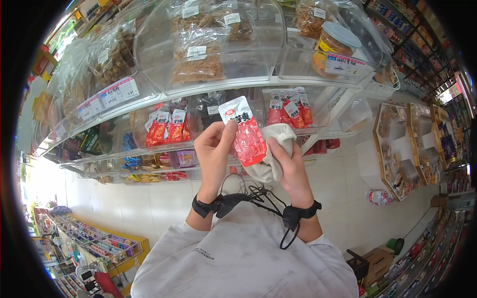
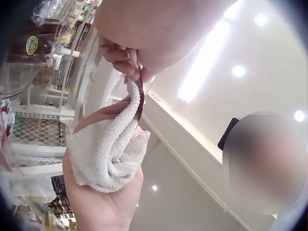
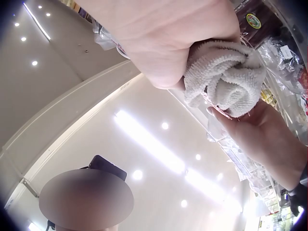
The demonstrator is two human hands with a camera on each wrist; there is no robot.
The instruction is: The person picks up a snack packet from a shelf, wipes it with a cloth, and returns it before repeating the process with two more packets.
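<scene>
A red and white snack packet (image 1: 244,134) is pinched at its left edge by the left hand (image 1: 213,149), thumb on its printed face. The right hand (image 1: 293,171) grips a bunched whitish cloth (image 1: 271,161), which lies against the packet's lower right side. In the left wrist view the cloth (image 2: 108,149) sits in the right hand (image 2: 108,207), and the left hand (image 2: 149,38) holds the packet, seen edge-on. The right wrist view shows the folded cloth (image 3: 226,79) between the right hand (image 3: 168,38) and the left hand (image 3: 264,139).
Clear shelf bins hold red packets (image 1: 166,124) and more red packets (image 1: 290,109) behind the hands. Bagged snacks (image 1: 198,57) and a lidded tub (image 1: 335,44) stand above. Wooden display racks (image 1: 390,149) are at the right, and black cords (image 1: 258,193) hang between the wrists.
</scene>
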